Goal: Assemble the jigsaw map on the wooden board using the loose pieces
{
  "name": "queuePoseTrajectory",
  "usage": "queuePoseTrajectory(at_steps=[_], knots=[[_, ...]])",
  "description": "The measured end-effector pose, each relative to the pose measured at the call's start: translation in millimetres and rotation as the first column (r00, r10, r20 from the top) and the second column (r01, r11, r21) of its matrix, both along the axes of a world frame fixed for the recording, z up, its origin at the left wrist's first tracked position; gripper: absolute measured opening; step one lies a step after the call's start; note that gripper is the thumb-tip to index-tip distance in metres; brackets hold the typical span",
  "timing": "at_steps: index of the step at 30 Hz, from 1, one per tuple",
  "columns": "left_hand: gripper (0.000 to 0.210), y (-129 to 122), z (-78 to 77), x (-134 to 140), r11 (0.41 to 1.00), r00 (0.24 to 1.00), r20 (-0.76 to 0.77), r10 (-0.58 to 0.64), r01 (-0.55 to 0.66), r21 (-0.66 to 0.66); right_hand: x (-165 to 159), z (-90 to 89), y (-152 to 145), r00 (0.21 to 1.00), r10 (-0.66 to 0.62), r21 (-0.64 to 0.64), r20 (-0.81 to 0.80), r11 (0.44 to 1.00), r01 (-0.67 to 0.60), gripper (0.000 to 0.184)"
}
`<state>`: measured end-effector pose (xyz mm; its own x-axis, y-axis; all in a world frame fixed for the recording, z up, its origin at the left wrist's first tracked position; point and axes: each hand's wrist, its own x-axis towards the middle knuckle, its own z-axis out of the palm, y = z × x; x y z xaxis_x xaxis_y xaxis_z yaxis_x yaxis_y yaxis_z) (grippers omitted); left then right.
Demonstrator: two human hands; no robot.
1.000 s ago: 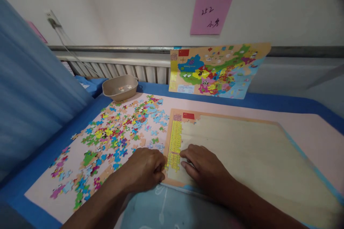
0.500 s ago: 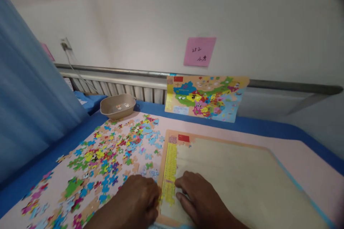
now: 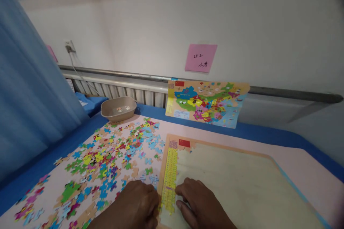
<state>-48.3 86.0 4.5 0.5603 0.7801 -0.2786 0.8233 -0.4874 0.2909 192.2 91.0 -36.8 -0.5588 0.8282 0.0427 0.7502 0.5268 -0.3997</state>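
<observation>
My left hand [image 3: 142,200] rests at the left border of a puzzle board [image 3: 231,171], its fingers curled closed. A bit of yellow shows by its fingertips, but whatever they hold is hidden. On the board, my right hand [image 3: 199,200] has bent fingers, with the thumb apart from the forefinger. Nothing shows between them. Its fingertips touch or nearly touch the right edge of a joined yellow strip of puzzle pieces [image 3: 170,175]. A red flag section [image 3: 184,143] sits in the board's upper left corner.
Many loose puzzle pieces [image 3: 107,164] lie spread over the pink sheet to the left. Behind them stands a beige basin [image 3: 118,116] with a few pieces inside. A colourful map sheet [image 3: 206,103] leans at the wall under a pink note [image 3: 201,58]. A blue curtain [image 3: 34,78] hangs at left.
The view has tilted up slightly, so the things sit a little lower in it. Both hands stay at nearly the same places by the yellow strip.
</observation>
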Motion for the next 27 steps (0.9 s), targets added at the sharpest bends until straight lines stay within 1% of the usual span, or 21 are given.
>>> queuePoseTrajectory(at_steps=[3,6,8,10,13,17,23,27], knots=[[0.005,-3.1,-1.0,-2.5,1.0,0.999,0.049,0.009,-0.01,0.029,-0.8,2.4,-1.2,1.0,0.01,-0.006,-0.001,1.0,-0.01,0.011],[0.006,-6.0,-2.4,-7.9,0.998,0.991,0.131,0.017,-0.024,0.051,-2.3,5.5,-3.9,0.998,-0.011,-0.014,-0.059,1.0,0.01,0.014],[0.007,-6.0,-2.0,-11.3,0.998,0.99,0.139,0.014,-0.023,0.062,-3.2,6.4,-4.6,0.996,-0.031,-0.009,-0.081,1.0,0.03,0.015],[0.008,-4.4,-1.1,-13.4,0.997,0.99,0.141,0.022,-0.032,0.066,-3.6,6.2,-4.1,0.996,-0.016,0.004,-0.084,1.0,0.017,0.014],[0.007,-2.4,-0.7,-13.9,0.998,0.986,0.163,0.023,-0.032,0.057,-3.9,6.4,-3.0,0.997,-0.006,0.001,-0.075,1.0,0.006,0.012],[0.008,-4.2,-2.8,-11.6,0.997,0.983,0.184,-0.018,0.004,0.076,-4.3,8.9,-4.3,0.999,0.005,-0.001,-0.051,1.0,-0.005,0.012],[0.009,-7.5,-6.1,-6.6,0.995,0.972,0.231,-0.044,0.021,0.1,-5.1,7.9,-6.2,0.999,0.042,0.062,-0.014,0.997,-0.041,0.024],[0.011,-7.5,-8.6,-4.1,0.994,0.971,0.233,-0.045,0.021,0.103,-6.6,6.5,-5.7,0.999,0.038,0.068,0.018,0.997,-0.039,0.024]])
